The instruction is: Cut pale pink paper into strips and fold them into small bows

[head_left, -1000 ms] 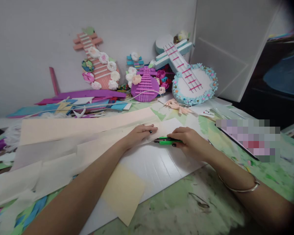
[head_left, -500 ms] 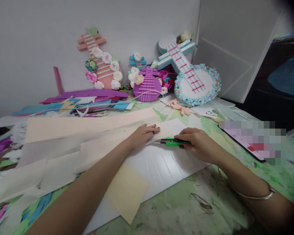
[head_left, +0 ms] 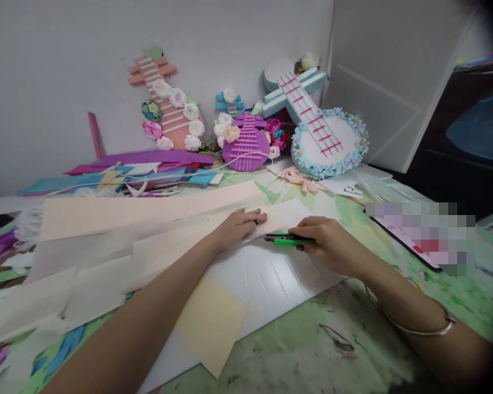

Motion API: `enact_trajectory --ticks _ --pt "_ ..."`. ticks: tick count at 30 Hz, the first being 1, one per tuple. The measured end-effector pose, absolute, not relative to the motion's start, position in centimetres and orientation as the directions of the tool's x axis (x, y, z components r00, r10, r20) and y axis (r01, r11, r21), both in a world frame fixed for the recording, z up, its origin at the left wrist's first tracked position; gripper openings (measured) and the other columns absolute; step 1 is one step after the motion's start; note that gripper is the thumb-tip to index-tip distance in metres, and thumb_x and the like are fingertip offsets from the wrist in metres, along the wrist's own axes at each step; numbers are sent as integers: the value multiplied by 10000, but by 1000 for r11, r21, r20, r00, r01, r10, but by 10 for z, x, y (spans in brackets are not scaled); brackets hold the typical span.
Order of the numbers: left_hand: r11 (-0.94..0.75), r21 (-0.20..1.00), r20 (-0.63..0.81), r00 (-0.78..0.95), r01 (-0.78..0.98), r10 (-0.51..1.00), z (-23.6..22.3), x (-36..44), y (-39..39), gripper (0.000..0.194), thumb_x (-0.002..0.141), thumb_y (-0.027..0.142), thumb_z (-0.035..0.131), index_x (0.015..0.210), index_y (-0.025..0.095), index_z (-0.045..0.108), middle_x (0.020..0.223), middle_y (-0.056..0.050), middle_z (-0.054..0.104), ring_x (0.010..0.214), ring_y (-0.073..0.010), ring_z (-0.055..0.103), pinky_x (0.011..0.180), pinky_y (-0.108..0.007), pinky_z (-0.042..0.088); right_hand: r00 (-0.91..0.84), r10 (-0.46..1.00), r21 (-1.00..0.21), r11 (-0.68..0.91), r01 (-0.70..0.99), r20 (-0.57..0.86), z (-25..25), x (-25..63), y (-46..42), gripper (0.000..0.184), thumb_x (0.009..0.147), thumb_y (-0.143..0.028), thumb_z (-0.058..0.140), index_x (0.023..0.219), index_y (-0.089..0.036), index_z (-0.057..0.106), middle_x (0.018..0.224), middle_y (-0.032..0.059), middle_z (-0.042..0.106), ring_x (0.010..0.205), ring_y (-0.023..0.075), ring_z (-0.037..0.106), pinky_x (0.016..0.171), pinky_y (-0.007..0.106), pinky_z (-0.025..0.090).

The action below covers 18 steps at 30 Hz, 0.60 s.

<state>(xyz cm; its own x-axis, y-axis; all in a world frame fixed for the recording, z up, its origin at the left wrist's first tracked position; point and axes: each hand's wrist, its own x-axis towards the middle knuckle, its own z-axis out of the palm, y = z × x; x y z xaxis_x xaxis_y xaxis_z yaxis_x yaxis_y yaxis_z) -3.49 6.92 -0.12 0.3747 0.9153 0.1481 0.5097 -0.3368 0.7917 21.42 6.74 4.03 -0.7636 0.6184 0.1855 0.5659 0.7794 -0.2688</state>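
My right hand [head_left: 331,243] grips a green and black utility knife [head_left: 281,241], its tip pointing left along the near edge of a cream paper strip [head_left: 152,254]. Flat on that paper lies my left hand [head_left: 240,227], fingers stretched out, just left of the knife. Beneath both is a white board [head_left: 258,284] with several scored lines on its surface. A pale yellow paper piece [head_left: 213,323] lies on the board's near part, close to my left forearm. Whether the blade tip touches the paper is too small to tell.
Lute-shaped craft pieces stand at the back: pink [head_left: 170,120], purple [head_left: 246,145] and light blue [head_left: 331,142]. Coloured sheets [head_left: 156,158] are heaped at the back left. A phone [head_left: 419,241] lies on the right. A wire loop [head_left: 337,336] rests on the green table [head_left: 296,355].
The view has shifted a little. My right hand and the knife have slid slightly right along the paper's edge, then a touch back left. My left hand stays pressed on the paper.
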Motion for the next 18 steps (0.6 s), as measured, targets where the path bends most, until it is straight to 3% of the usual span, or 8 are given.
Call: enact_trajectory --ticks 11,18 --pt "-316 832 145 371 456 917 -2 -36 70 336 863 265 442 1085 250 694 1283 -28 602 1337 -232 400 1160 -419 82 -782 593 -257 800 542 194 36 213 72 262 813 -97 503 962 -168 706 950 111 665 863 224 608 746 311 442" --pt "-267 869 124 340 417 932 -3 -37 68 361 912 439 460 1141 261 675 1353 -26 537 1359 -235 361 1169 -420 27 -800 557 -244 827 507 225 33 209 77 291 803 -81 514 1004 -167 706 936 111 670 864 224 606 758 319 436"
